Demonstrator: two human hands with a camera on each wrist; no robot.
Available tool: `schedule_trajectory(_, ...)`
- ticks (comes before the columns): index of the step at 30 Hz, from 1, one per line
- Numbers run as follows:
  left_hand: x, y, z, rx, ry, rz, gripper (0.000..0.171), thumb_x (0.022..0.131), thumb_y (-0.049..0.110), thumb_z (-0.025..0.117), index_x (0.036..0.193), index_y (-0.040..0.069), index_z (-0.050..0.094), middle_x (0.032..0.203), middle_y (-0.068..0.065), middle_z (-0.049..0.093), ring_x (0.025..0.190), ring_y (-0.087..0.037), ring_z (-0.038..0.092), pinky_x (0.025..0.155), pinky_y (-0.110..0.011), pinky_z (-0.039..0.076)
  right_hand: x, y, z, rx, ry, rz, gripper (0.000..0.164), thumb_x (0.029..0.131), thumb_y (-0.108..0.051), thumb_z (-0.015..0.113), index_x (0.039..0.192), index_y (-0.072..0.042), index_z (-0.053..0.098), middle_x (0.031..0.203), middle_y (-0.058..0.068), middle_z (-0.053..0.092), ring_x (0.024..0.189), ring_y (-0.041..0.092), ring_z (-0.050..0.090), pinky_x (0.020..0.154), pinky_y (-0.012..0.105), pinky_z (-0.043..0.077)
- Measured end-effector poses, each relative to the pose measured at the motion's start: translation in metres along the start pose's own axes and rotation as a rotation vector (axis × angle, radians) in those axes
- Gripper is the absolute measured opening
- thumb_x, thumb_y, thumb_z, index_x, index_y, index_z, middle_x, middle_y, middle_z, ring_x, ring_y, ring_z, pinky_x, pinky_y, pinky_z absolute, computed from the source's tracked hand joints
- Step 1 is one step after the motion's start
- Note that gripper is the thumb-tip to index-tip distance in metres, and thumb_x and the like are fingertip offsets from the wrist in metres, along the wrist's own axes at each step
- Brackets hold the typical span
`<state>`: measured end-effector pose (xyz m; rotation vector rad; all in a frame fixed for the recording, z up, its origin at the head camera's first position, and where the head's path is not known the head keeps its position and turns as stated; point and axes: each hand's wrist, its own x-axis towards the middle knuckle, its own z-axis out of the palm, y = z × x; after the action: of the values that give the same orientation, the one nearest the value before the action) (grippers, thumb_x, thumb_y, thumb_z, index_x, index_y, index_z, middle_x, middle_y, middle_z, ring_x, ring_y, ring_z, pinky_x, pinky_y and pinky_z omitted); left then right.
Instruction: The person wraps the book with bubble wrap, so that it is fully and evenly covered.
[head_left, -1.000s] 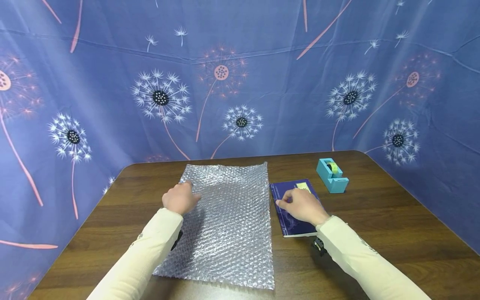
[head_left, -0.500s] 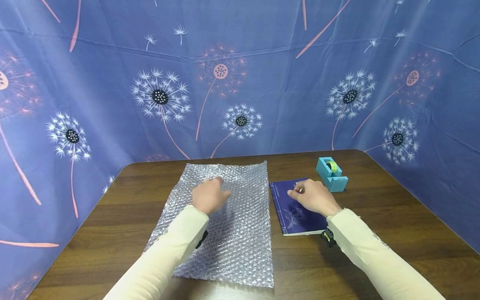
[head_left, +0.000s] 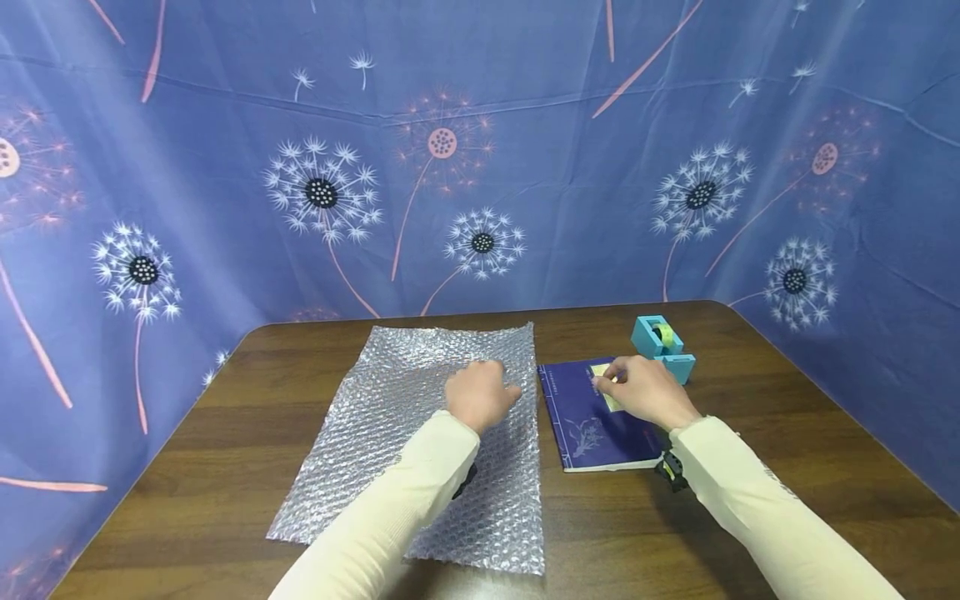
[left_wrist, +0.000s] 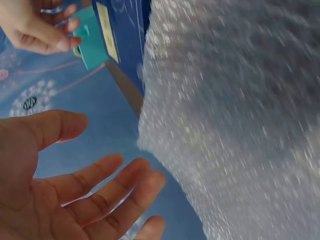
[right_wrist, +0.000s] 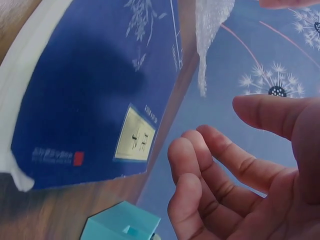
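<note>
My left hand (head_left: pixel 480 395) hovers over the right part of a sheet of bubble wrap (head_left: pixel 412 417), which lies flat on the table. In the left wrist view its fingers are relaxed and bent a little, with nothing between them. My right hand (head_left: pixel 647 390) is above a dark blue book (head_left: pixel 592 433) with a pale yellow title label (right_wrist: pixel 135 136) and stitched binding. The right wrist view shows the thumb apart from the loosely curled fingers (right_wrist: pixel 220 185), which hold nothing. The hand hides the book's upper right corner in the head view.
A turquoise tape dispenser (head_left: pixel 647 333) with a yellow-green roll stands behind the right hand. Both sheet and book lie on a brown wooden table (head_left: pixel 225 433). A blue dandelion-print cloth (head_left: pixel 570 167) hangs behind the table.
My left hand has moved right across the bubble wrap. My right hand has shifted right over the book, uncovering more of its cover. The sheet and book stay in place.
</note>
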<state>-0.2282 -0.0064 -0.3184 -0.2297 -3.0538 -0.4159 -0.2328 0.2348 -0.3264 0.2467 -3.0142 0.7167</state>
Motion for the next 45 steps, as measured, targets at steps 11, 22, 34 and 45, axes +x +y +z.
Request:
schedule_trajectory(11, -0.001, 0.038, 0.026, 0.062, 0.039, 0.025, 0.035, 0.093, 0.044, 0.071, 0.08, 0.012, 0.072, 0.087, -0.005, 0.075, 0.079, -0.024, 0.072, 0.074, -0.04, 0.057, -0.007, 0.012, -0.002, 0.0, 0.007, 0.044, 0.034, 0.1, -0.028, 0.064, 0.109, 0.003, 0.071, 0.105, 0.02, 0.073, 0.094, 0.04, 0.068, 0.074, 0.054, 0.055)
schedule_trajectory(22, 0.006, 0.059, 0.047, 0.136, 0.006, -0.031, 0.033, 0.09, 0.046, 0.073, 0.103, 0.016, 0.079, 0.104, -0.004, 0.076, 0.092, -0.023, 0.072, 0.08, -0.038, 0.055, -0.009, 0.027, -0.004, -0.057, -0.016, 0.138, 0.033, 0.096, -0.028, 0.069, 0.11, 0.002, 0.071, 0.109, 0.023, 0.071, 0.096, 0.046, 0.066, 0.071, 0.058, 0.053)
schedule_trajectory(34, 0.008, 0.074, 0.064, 0.214, -0.047, -0.064, 0.041, 0.089, 0.051, 0.073, 0.113, 0.018, 0.077, 0.109, 0.0, 0.075, 0.098, -0.02, 0.07, 0.093, -0.039, 0.05, -0.007, 0.035, 0.003, -0.076, -0.09, 0.196, 0.043, 0.097, -0.029, 0.067, 0.116, 0.009, 0.069, 0.113, 0.028, 0.069, 0.097, 0.044, 0.067, 0.074, 0.056, 0.054)
schedule_trajectory(45, 0.007, 0.081, 0.072, 0.245, -0.032, -0.089, 0.048, 0.086, 0.052, 0.075, 0.118, 0.017, 0.076, 0.114, -0.001, 0.073, 0.102, -0.018, 0.069, 0.093, -0.037, 0.05, -0.006, 0.035, 0.014, -0.11, -0.108, 0.218, 0.038, 0.094, -0.027, 0.072, 0.109, 0.008, 0.072, 0.086, 0.013, 0.068, 0.07, 0.023, 0.056, 0.058, 0.037, 0.044)
